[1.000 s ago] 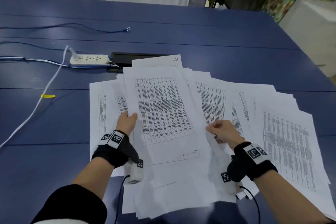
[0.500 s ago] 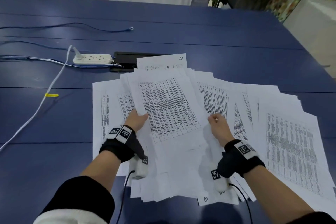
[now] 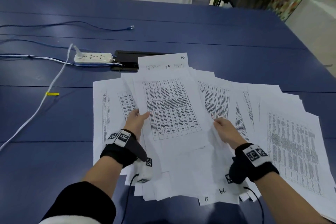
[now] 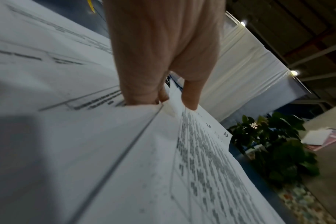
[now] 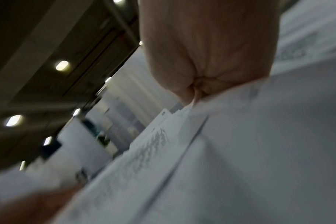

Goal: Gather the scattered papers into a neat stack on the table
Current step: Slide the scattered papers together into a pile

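1. A spread of printed papers (image 3: 294,143) lies fanned across the near half of the blue bench (image 3: 218,42), overlapping and reaching toward its right edge.
2. In the middle, a thicker pile of papers (image 3: 171,109) sits on top of the spread, a sheet with a printed grid uppermost.
3. The left hand (image 3: 137,121) grips the left edge of this pile: the thumb lies on top of the sheet and the fingers (image 4: 142,84) curl under it.
4. The right hand (image 3: 224,129) holds the pile's right edge, its fingers tucked into the papers; the right wrist view is blurred, but shows the hand closed against the sheets.
5. Handwritten numbers, 33 and 25, show on sheets at the far end of the pile.
6. A white power strip (image 3: 92,58) with its white cord (image 3: 45,96) lies on the bench to the left, apart from the papers; a blue cable (image 3: 91,25) lies farther back.
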A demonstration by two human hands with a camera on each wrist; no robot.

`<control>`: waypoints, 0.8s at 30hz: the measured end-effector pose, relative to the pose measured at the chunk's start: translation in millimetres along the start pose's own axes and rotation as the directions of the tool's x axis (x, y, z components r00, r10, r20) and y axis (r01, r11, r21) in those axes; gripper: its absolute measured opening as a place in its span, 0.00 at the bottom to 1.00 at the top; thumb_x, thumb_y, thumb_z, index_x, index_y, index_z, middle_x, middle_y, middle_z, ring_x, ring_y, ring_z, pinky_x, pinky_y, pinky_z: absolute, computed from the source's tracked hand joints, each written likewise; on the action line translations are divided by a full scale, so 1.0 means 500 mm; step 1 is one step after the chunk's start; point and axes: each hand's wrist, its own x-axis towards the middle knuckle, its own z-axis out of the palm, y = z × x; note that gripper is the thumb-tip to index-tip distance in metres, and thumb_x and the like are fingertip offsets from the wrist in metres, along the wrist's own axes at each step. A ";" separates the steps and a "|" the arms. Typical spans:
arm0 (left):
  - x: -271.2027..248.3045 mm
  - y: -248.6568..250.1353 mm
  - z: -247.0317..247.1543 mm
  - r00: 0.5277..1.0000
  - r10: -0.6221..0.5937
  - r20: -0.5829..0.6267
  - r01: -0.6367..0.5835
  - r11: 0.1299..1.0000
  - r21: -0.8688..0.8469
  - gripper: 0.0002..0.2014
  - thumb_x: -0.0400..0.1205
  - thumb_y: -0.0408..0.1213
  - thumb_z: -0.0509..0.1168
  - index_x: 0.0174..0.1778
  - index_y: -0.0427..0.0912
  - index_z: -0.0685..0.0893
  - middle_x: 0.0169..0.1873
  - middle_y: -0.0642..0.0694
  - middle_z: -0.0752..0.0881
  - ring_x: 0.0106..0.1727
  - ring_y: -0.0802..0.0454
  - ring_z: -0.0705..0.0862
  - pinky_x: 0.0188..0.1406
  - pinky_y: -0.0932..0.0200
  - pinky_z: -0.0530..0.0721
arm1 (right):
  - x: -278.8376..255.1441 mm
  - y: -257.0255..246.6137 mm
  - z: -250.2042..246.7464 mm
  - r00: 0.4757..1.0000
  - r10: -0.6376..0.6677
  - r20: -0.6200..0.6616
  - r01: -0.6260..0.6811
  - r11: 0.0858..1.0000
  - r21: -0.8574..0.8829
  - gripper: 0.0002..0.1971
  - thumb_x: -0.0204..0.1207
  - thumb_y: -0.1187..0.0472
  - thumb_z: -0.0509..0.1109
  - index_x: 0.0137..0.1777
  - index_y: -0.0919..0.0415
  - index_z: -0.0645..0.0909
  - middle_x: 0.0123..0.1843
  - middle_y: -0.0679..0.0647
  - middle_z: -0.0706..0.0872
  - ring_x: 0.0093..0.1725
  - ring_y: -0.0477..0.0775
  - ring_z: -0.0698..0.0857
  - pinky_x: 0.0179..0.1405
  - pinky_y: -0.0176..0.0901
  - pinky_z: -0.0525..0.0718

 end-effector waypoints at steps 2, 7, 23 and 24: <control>-0.010 -0.004 0.024 0.997 0.021 0.070 -0.026 0.997 0.074 0.32 0.81 0.35 0.66 0.79 0.36 0.60 0.75 0.43 0.70 0.76 0.44 0.68 0.78 0.43 0.62 | -0.005 -0.003 0.010 0.998 0.014 0.055 -0.015 1.000 0.015 0.12 0.86 0.63 0.50 0.54 0.64 0.75 0.48 0.58 0.79 0.43 0.50 0.78 0.43 0.39 0.76; -0.014 -0.001 0.020 0.998 0.028 0.059 -0.034 0.993 0.113 0.28 0.80 0.33 0.66 0.76 0.36 0.65 0.70 0.37 0.76 0.64 0.40 0.79 0.64 0.43 0.78 | -0.012 -0.003 0.000 0.989 0.042 0.142 -0.059 0.991 0.119 0.11 0.86 0.64 0.51 0.59 0.62 0.74 0.51 0.57 0.83 0.51 0.56 0.82 0.57 0.49 0.80; 0.002 -0.021 -0.003 0.987 0.155 -0.051 -0.130 0.937 0.323 0.10 0.79 0.41 0.66 0.33 0.42 0.77 0.38 0.37 0.83 0.43 0.39 0.84 0.55 0.45 0.83 | -0.013 0.011 -0.010 0.998 0.023 -0.063 -0.006 0.966 0.259 0.10 0.77 0.66 0.68 0.56 0.61 0.75 0.40 0.51 0.80 0.35 0.47 0.77 0.28 0.31 0.72; 0.008 -0.022 -0.005 0.988 0.152 -0.030 -0.133 0.928 0.349 0.13 0.80 0.40 0.65 0.30 0.42 0.74 0.33 0.38 0.79 0.40 0.41 0.81 0.49 0.48 0.81 | -0.013 0.008 -0.003 0.999 0.017 -0.036 -0.009 0.975 0.224 0.08 0.78 0.65 0.67 0.56 0.61 0.77 0.43 0.51 0.80 0.39 0.48 0.78 0.28 0.29 0.72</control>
